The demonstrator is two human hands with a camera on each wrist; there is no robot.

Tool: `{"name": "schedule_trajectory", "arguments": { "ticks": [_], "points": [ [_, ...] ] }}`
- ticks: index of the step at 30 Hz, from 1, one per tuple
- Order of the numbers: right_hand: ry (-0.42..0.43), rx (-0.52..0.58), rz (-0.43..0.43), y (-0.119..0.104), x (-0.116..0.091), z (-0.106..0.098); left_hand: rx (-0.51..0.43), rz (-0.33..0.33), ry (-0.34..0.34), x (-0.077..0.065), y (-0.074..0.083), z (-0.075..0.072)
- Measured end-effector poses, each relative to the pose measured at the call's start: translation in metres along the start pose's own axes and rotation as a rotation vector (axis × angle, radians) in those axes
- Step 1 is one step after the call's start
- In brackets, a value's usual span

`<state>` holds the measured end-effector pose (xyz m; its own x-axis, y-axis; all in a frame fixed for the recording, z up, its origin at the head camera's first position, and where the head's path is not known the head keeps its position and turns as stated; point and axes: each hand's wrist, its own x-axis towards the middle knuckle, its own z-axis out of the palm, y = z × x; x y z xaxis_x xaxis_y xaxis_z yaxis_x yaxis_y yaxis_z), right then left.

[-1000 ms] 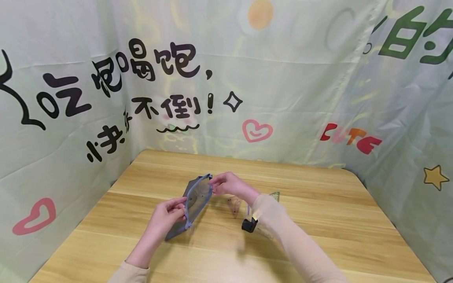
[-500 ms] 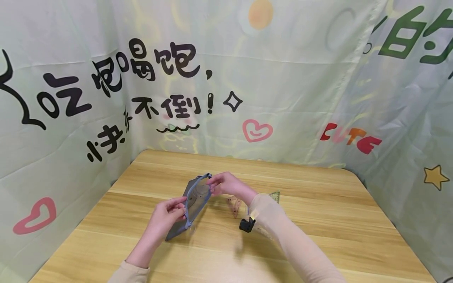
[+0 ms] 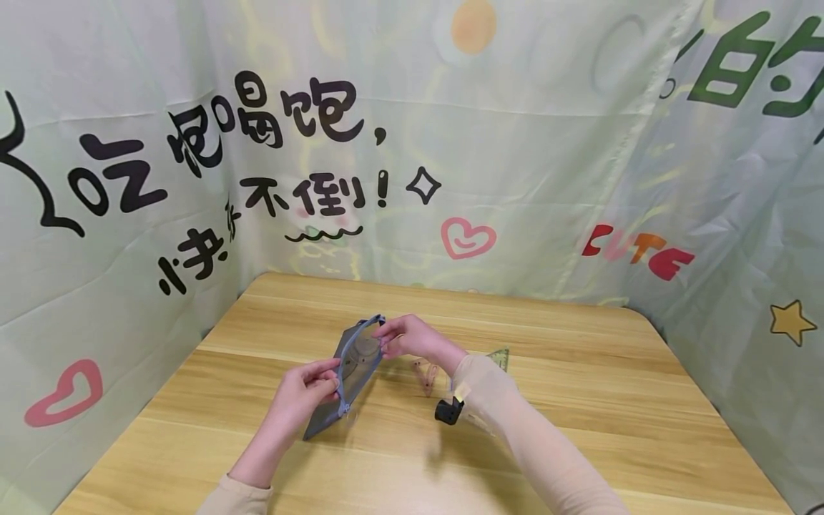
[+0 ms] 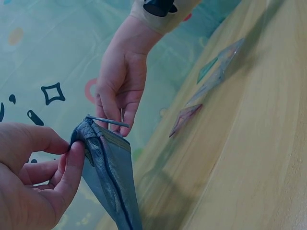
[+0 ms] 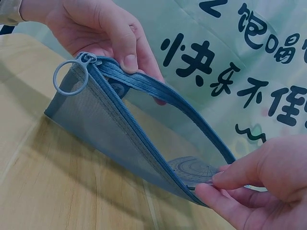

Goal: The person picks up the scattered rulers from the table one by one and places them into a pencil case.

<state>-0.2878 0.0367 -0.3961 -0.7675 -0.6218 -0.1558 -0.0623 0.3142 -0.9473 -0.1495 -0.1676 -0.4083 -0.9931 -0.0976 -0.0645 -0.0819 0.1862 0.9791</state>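
Note:
A blue-grey mesh zip pouch (image 3: 360,379) stands tilted on the wooden table, its zipped mouth spread apart. My left hand (image 3: 302,393) pinches the near side of the mouth between thumb and fingers; in the right wrist view, this hand (image 5: 110,33) lies beside the zip pull ring (image 5: 71,77). At the other end of the opening my right hand (image 3: 412,336) pinches the edge of a clear protractor (image 5: 192,168), which lies inside the mouth. The thumb and fingertips (image 5: 225,179) of that hand are right at the pouch rim.
On the table (image 3: 579,415) right of the pouch lie a pink set square (image 3: 425,373) and a green triangular piece (image 3: 500,356), partly hidden by my right sleeve. A clear piece (image 4: 218,74) lies beside them. Printed cloth (image 3: 534,179) hangs behind the table.
My right hand has shifted slightly left toward the pouch mouth, and the protractor's round outline shows more inside it. My left hand keeps its hold almost unmoved.

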Motion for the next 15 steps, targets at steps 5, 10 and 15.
{"name": "schedule_trajectory", "arguments": {
  "ticks": [5,10,15],
  "points": [
    [0.012,-0.008,0.007,-0.001,0.0011,0.0011,-0.004,0.003,0.001,0.0001,0.0,0.0002],
    [0.024,-0.028,0.013,-0.0026,0.0019,0.0026,-0.013,0.001,0.005,0.0007,0.0,0.0007],
    [0.026,-0.101,0.0,-0.0016,0.0015,0.0015,-0.016,0.002,0.002,0.0003,0.0002,0.0002]
  ]
}}
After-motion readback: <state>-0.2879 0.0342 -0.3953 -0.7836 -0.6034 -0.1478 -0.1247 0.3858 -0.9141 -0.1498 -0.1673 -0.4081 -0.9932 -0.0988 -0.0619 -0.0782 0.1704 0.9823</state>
